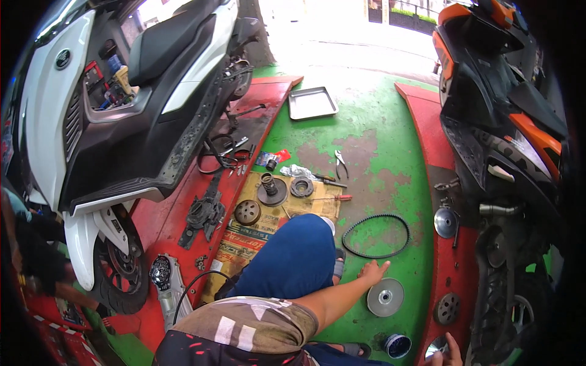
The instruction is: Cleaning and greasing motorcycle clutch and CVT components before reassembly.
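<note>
My left hand reaches out low over the green floor, index finger stretched out, and nothing shows in its grasp. Just below it lies a round silver pulley disc. A toothed black drive belt forms a loop on the floor above it. At the lower right edge, my right hand is only partly in view, with a finger extended. It is beside a shiny metal part on the red ramp; whether they touch I cannot tell. A dark-rimmed round can stands between the disc and the lower edge.
A white scooter stands left, an orange-and-black one right, both on red ramps. Clutch parts and a screwdriver lie on cardboard. Pliers and a metal tray lie beyond. Another person's arm shows far left.
</note>
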Tool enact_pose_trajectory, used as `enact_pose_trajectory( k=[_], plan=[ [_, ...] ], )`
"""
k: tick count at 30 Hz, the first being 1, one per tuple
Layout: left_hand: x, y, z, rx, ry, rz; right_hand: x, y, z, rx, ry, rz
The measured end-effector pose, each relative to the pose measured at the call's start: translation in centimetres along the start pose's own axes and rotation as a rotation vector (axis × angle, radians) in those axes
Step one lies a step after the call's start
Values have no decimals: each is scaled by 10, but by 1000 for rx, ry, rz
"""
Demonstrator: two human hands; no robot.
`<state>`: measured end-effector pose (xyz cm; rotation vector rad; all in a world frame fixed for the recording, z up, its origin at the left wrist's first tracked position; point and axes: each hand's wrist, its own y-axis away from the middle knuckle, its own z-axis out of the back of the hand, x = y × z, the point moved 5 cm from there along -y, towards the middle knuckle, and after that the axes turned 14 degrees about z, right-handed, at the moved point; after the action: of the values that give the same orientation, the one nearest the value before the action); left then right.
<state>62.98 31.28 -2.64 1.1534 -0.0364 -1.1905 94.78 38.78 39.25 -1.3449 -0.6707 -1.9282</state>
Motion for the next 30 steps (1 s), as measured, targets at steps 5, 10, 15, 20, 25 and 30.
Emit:
enact_pose_trajectory(
  k=[5,10,15,20,25,30],
  plan=[
    [-1,-15,-10,128,-24,-180,-13,-16,-27,230,255,102],
    [13,-26,3,92,-51,-199,-28,-32,-41,500,319,94],
    [10,-4,-28,148,-66,-109,-35,-24,-22,388,333,107],
    [18,-2,-30,180,-78,-78,-39,-28,-22,364,287,48],
    [15,11,-33,212,-61,-65,-37,-29,-4,151,224,126],
    [23,-13,-27,240,-41,-30,-47,-9,41,-423,7,216]
  ],
)
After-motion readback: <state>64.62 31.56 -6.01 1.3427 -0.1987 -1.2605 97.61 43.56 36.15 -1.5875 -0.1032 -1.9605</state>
